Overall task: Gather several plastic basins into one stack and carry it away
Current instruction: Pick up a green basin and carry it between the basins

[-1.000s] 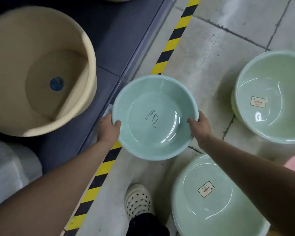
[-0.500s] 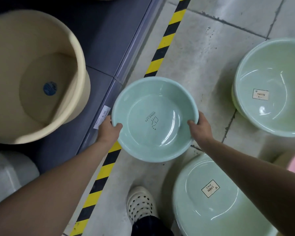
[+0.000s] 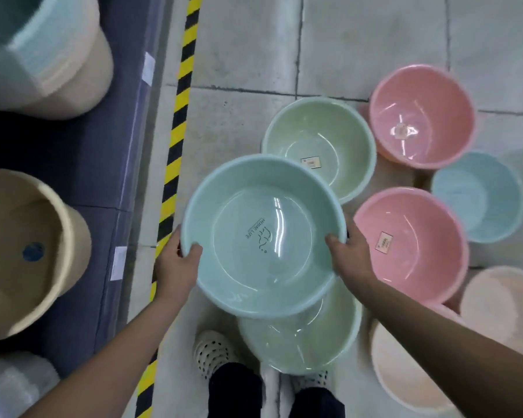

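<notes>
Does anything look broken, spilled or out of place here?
Nothing looks cracked or spilled. Basins just sit loose on the tiled floor, unstacked: a far green basin, a far pink basin, a near pink basin, a blue basin. The left hand and right hand grip the teal basin by its rim.

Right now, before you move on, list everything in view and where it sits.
held basin: 1, teal, centre, gripped at its rim
green basins: 2, pale green, floor, middle
pink basins: 2, pink, floor, right
blue basin: 1, light blue, far right
cream basins: 2, peach-cream, lower right
tubs: 2, beige, left shelf
hazard tape: 1, yellow-black, floor by the shelf
shoes: 2, white, bottom
left hand, right hand: 2, gripping the held basin's rim
</notes>
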Demonstrator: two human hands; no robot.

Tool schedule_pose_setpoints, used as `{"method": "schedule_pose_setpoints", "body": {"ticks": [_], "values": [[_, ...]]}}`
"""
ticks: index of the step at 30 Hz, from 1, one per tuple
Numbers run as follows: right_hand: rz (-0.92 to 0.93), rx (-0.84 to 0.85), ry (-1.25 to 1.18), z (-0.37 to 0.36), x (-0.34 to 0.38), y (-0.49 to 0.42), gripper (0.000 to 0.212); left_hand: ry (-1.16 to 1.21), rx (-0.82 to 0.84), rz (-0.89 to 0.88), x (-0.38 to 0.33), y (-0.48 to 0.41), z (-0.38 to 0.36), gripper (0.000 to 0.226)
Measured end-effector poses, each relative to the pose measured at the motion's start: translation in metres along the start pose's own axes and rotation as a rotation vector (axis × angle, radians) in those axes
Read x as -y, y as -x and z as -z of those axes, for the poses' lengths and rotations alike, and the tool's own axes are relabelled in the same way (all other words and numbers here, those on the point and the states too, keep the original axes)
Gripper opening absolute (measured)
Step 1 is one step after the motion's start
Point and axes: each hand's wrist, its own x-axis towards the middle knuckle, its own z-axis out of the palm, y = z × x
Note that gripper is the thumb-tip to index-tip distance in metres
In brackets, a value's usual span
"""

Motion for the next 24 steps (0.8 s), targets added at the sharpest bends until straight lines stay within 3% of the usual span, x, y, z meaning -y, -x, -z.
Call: {"method": "schedule_pose_setpoints", "body": {"ticks": [5, 13, 20, 24], "values": [[-0.055, -0.123, -0.054, 0.120, 0.003, 0.052, 0.052, -0.082, 0.223, -0.068, -0.087, 0.061, -0.048, 0.050], [-0.166, -0.442, -0.237, 0.259, -0.048, 0.150, 0.053, -0.272, 0.546, -0.266, -0.178, 0.155, -0.144, 0.044], [-0.272, -0.652, -0.363, 0.333, -0.136, 0.242, 0.052, -0.443, 0.761, -0.360, -0.176, 0.249, -0.234, 0.025], [-0.404, -0.618, -0.376, 0.354, -0.204, 0.276, 0.055, -0.599, 0.820, -0.485, -0.138, 0.292, -0.275, 0.014]]}}
